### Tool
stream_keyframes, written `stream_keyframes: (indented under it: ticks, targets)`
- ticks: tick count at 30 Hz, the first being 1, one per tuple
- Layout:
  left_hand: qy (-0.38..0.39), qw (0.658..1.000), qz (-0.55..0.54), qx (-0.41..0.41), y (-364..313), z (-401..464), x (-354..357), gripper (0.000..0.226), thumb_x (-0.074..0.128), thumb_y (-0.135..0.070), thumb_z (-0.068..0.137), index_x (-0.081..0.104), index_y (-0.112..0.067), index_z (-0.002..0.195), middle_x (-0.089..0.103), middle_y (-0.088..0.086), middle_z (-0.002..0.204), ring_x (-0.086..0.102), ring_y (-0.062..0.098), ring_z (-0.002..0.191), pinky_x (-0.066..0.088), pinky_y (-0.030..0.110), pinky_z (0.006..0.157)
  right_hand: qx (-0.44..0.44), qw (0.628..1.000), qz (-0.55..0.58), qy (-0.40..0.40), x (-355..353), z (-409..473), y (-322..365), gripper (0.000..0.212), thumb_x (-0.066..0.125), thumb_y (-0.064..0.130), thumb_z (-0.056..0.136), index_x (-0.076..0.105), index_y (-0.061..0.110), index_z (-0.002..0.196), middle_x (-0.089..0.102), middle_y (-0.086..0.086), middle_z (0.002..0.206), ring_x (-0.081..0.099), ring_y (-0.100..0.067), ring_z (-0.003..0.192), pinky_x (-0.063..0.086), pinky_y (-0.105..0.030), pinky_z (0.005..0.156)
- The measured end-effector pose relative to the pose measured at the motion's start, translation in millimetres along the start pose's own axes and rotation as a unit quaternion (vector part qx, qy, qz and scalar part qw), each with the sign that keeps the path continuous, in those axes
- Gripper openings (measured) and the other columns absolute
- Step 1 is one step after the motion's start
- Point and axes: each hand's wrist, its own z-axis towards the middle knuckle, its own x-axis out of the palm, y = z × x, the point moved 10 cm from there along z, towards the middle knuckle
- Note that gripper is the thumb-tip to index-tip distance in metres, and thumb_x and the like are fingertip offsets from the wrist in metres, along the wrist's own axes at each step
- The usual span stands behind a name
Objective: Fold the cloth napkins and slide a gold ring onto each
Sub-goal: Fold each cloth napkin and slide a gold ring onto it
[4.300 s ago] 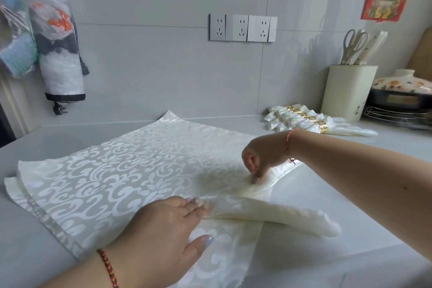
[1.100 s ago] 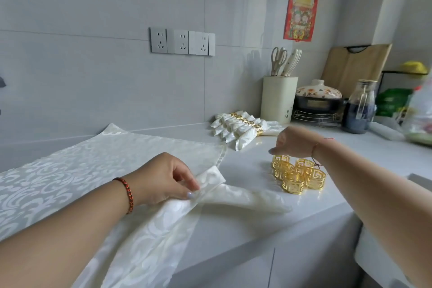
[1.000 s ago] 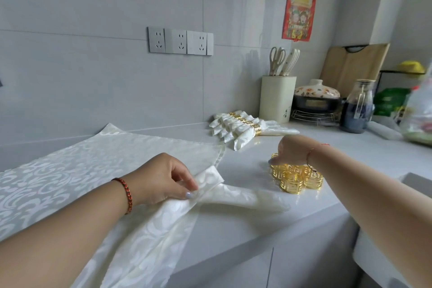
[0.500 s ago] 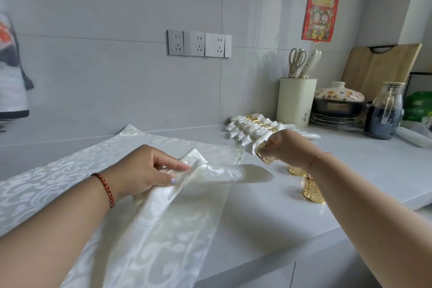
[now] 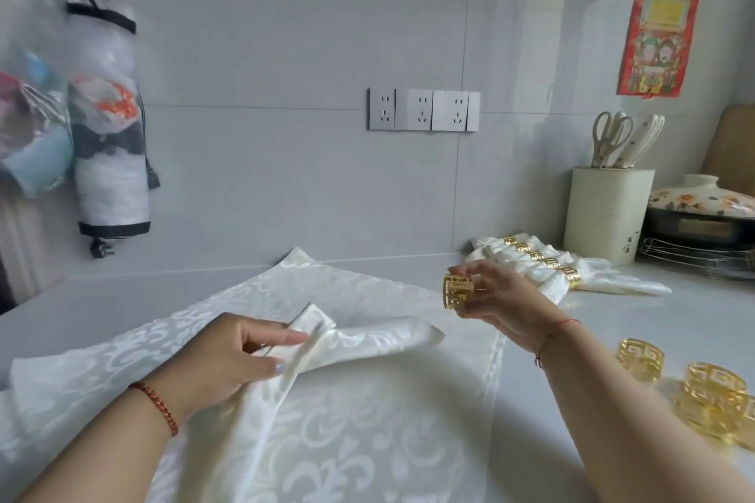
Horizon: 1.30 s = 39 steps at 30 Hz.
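While the left hand (image 5: 228, 355) pinches the rolled napkin (image 5: 367, 343) above the flat cloths (image 5: 367, 441) on the counter (image 5: 543, 400), the right hand (image 5: 502, 298) holds a gold ring (image 5: 458, 292) just beyond its tip. Spare rings (image 5: 711, 392) near right; ringed napkins (image 5: 543, 265) far right.

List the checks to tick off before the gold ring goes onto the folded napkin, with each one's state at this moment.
1. Ring in hand: ok. The right hand pinches one gold ring above the counter.
2. Napkin gathered: ok. The left hand grips the folded napkin near its bunched middle.
3. Free end exposed: ok. The napkin's tip points right, toward the ring.
4. Ring lined up with the tip: not ok. The ring is higher than the tip and apart from it.
5. Ring opening facing the tip: cannot tell.
6. More rings ready: ok. The spare rings lie on the counter at the right.
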Motion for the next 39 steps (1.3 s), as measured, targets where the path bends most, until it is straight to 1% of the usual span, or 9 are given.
stream_keyframes:
  ticks: [2,5,10,15,21,23,28,33,39]
  targets:
    - [-0.016,1.0,0.005,0.003,3,-1,-10,0.045,0.076,0.007,0.074,0.079,-0.036,0.088,0.07,-0.024,0.106,0.063,-0.004,0.105,0.044,0.009,0.082,-0.004,0.996,-0.083,-0.012,-8,-1,-9,0.044,0.068,-0.019,0.07,0.064,0.014,0.097,0.066,-0.013,0.09,0.066,-0.021,0.079,0.053,-0.033,0.079]
    - [-0.04,0.999,0.013,0.02,-1,-2,-20,0.051,0.072,0.01,0.076,0.078,-0.04,0.082,0.068,-0.033,0.098,0.061,-0.011,0.101,0.045,0.003,0.077,-0.007,0.972,-0.235,0.011,-12,-6,-14,0.043,0.082,-0.004,0.062,0.066,0.018,0.095,0.074,-0.002,0.089,0.07,-0.014,0.081,0.055,-0.023,0.074]
    - [-0.031,0.999,0.023,0.031,-7,-6,-15,0.05,0.072,0.01,0.076,0.079,-0.039,0.084,0.07,-0.028,0.102,0.063,-0.008,0.1,0.043,0.001,0.077,-0.029,0.947,-0.316,0.056,5,-9,-12,0.043,0.088,0.008,0.058,0.065,0.022,0.092,0.073,0.005,0.091,0.068,-0.007,0.087,0.053,-0.019,0.077]
    - [0.005,0.997,0.051,0.059,-20,-11,-2,0.05,0.071,0.01,0.077,0.078,-0.039,0.088,0.074,-0.01,0.098,0.066,0.001,0.089,0.043,0.006,0.075,-0.053,0.929,-0.357,0.079,24,-15,-7,0.041,0.089,0.02,0.057,0.064,0.027,0.09,0.072,0.014,0.09,0.066,0.001,0.087,0.047,-0.011,0.071]
    - [0.036,0.994,0.071,0.075,-25,-14,8,0.054,0.073,0.007,0.077,0.076,-0.046,0.085,0.068,-0.034,0.095,0.059,-0.017,0.096,0.037,-0.003,0.08,-0.072,0.908,-0.399,0.106,45,-23,-1,0.043,0.088,0.021,0.059,0.062,0.031,0.092,0.07,0.016,0.093,0.062,0.007,0.087,0.047,-0.009,0.074]
    - [0.04,0.992,0.087,0.081,-26,-14,10,0.055,0.074,0.004,0.077,0.075,-0.05,0.084,0.064,-0.039,0.101,0.056,-0.019,0.103,0.035,-0.005,0.082,-0.074,0.906,-0.401,0.115,50,-26,0,0.042,0.088,0.022,0.059,0.062,0.032,0.091,0.069,0.017,0.094,0.061,0.008,0.088,0.046,-0.009,0.075]
    - [0.051,0.989,0.101,0.093,-29,-15,14,0.056,0.075,0.003,0.077,0.074,-0.052,0.085,0.066,-0.033,0.107,0.058,-0.013,0.106,0.038,-0.001,0.087,-0.086,0.906,-0.393,0.135,63,-31,3,0.045,0.089,0.022,0.059,0.062,0.031,0.094,0.068,0.023,0.093,0.06,0.01,0.091,0.044,-0.006,0.079]
    - [0.067,0.989,0.094,0.093,-31,-16,23,0.05,0.075,0.001,0.078,0.075,-0.046,0.093,0.069,-0.025,0.106,0.06,-0.007,0.106,0.04,0.003,0.089,-0.107,0.9,-0.392,0.155,84,-37,7,0.046,0.089,0.024,0.058,0.063,0.027,0.095,0.068,0.022,0.093,0.06,0.009,0.091,0.047,-0.015,0.086]
    - [0.07,0.99,0.088,0.088,-33,-15,37,0.05,0.073,0.004,0.077,0.075,-0.044,0.091,0.066,-0.032,0.106,0.059,-0.012,0.105,0.037,-0.001,0.084,-0.128,0.884,-0.419,0.163,115,-42,9,0.046,0.087,0.036,0.058,0.062,0.03,0.096,0.066,0.018,0.093,0.058,0.009,0.089,0.047,-0.017,0.083]
